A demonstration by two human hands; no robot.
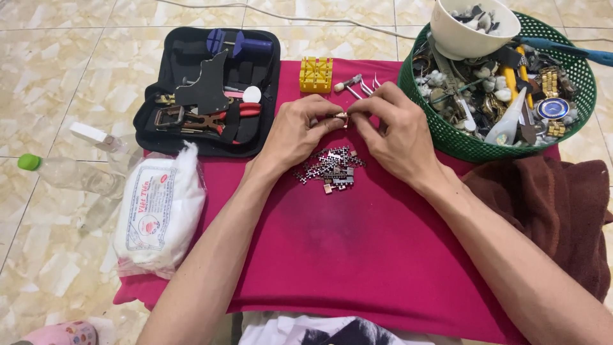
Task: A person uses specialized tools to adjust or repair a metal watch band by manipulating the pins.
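Left hand (295, 131): pinching a small metal link (341, 117).
Right hand (393, 131): pinching the same link.
Care: best kept low over the link pile (330, 167) on the red cloth (357, 249).

— What colour is the cloth (357, 255) spread on the floor (57, 76)?

— Magenta, with a dark smudge at its middle. The floor is cream marbled tile.

— And along the cloth's far edge?

— A black tool case (207, 89) at the far left corner, a yellow block (316, 74) mid-edge, a green mesh basket (466, 144) holding a white bowl (469, 32) at the far right corner.

— The near side?

— A white bag (159, 211) with red and blue print on the left edge, a brown towel (549, 211) on the right. Silvery metal links (332, 167) lie mid-cloth.
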